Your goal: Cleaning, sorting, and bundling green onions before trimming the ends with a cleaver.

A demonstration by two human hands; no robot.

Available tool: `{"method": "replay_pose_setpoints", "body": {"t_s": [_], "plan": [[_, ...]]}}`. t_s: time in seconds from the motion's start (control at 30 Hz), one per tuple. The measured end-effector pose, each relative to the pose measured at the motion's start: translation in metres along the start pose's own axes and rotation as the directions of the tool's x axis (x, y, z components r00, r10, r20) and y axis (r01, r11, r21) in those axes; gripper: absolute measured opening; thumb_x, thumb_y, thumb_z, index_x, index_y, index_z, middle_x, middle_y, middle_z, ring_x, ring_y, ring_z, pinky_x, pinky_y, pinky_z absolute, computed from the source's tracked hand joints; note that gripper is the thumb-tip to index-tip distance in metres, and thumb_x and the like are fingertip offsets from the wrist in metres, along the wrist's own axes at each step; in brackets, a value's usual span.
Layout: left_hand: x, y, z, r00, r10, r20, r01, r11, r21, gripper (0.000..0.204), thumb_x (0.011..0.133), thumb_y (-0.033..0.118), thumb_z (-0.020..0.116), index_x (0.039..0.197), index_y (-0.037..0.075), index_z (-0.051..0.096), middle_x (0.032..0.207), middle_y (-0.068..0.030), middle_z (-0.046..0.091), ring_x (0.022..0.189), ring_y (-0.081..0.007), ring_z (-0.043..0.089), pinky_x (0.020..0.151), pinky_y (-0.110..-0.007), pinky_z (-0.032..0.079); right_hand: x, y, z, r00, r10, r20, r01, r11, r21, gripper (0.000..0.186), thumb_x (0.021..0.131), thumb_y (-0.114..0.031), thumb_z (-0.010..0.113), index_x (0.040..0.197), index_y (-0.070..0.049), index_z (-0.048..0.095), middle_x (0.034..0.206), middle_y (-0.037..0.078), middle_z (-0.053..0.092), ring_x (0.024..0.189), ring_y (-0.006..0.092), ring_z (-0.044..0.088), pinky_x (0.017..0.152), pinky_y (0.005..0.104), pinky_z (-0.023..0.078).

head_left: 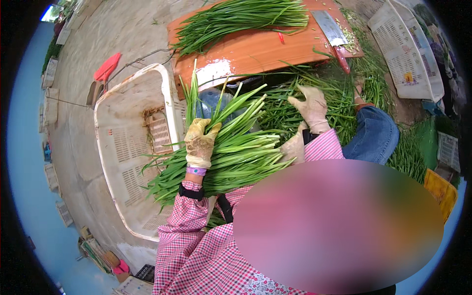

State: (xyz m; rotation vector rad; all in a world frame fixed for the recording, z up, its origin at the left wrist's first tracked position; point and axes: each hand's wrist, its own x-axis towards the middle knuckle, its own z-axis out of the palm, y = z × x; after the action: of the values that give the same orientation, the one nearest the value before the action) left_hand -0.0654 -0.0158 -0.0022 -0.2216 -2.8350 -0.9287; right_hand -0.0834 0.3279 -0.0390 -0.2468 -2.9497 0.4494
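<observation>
My left hand (pixel 200 142), in a soiled pale glove, is closed around some long green garlic chives (pixel 194 83) with pale stem ends. Beneath it, a large loose bundle of the same chives (pixel 236 157) spreads across my lap, pale ends toward the right. My right hand (pixel 313 109), also gloved, has its thumb and fingers apart and nothing visible in it. It hovers over or touches a heap of loose green leaves (pixel 339 101); which of the two I cannot tell.
An orange board (pixel 246 69) ahead bears a chive pile (pixel 241 22) and a red-handled cleaver (pixel 332 32). At left stands a white plastic basket (pixel 130 142) with scraps inside. Another white crate (pixel 405 49) stands far right. A red dustpan-like tool (pixel 107 66) is behind the basket.
</observation>
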Motion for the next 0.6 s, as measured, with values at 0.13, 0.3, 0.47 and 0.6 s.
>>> {"method": "replay_pose_setpoints", "body": {"t_s": [0.13,0.3,0.47,0.6], "plan": [[0.001,0.002,-0.002,1.0,-0.009,-0.002,0.009,1.0,0.0,0.031,0.081,0.022,0.085,0.099,-0.001,0.073,0.092,-0.0173,0.07,0.085,-0.0353,0.067,0.077,-0.041,0.053,-0.001,-0.042,0.006,0.982,-0.083,0.169,-0.078,0.638,0.766,0.023,0.088,-0.031,0.077,0.101,-0.013,0.078,0.103,0.009,0.074,0.096,0.0251,0.07,0.086,0.0353,0.055],[-0.006,0.008,-0.01,0.999,0.027,0.045,-0.026,0.999,-0.025,0.025,0.081,0.014,0.083,0.101,0.002,0.074,0.097,-0.014,0.069,0.087,-0.031,0.068,0.078,-0.038,0.054,-0.011,-0.069,0.026,0.909,-0.409,-0.08,0.37,0.707,0.603,0.011,0.08,-0.017,0.077,0.083,-0.009,0.072,0.083,0.006,0.067,0.081,0.0262,0.067,0.073,0.0353,0.054],[-0.017,0.013,-0.017,0.984,-0.005,0.176,0.019,0.997,-0.08,0.026,0.081,0.01,0.083,0.105,0.004,0.075,0.1,-0.0132,0.07,0.089,-0.0293,0.069,0.079,-0.035,0.056,-0.01,-0.003,0.02,0.982,0.006,0.19,-0.047,0.977,0.21,0.024,0.097,-0.03,0.054,0.086,-0.02,0.072,0.091,0.007,0.069,0.093,0.0282,0.065,0.083,0.0401,0.051],[-0.018,0.02,-0.02,0.979,0.03,0.2,-0.015,0.997,-0.076,0.028,0.08,0.008,0.082,0.107,0.005,0.075,0.101,-0.013,0.07,0.092,-0.029,0.069,0.08,-0.035,0.056,0.024,-0.004,0.007,0.988,0.095,0.118,-0.128,0.941,0.314,0.03,0.093,-0.039,0.065,0.083,-0.012,0.073,0.093,0.01,0.072,0.092,0.0307,0.068,0.083,0.0431,0.052]]}}
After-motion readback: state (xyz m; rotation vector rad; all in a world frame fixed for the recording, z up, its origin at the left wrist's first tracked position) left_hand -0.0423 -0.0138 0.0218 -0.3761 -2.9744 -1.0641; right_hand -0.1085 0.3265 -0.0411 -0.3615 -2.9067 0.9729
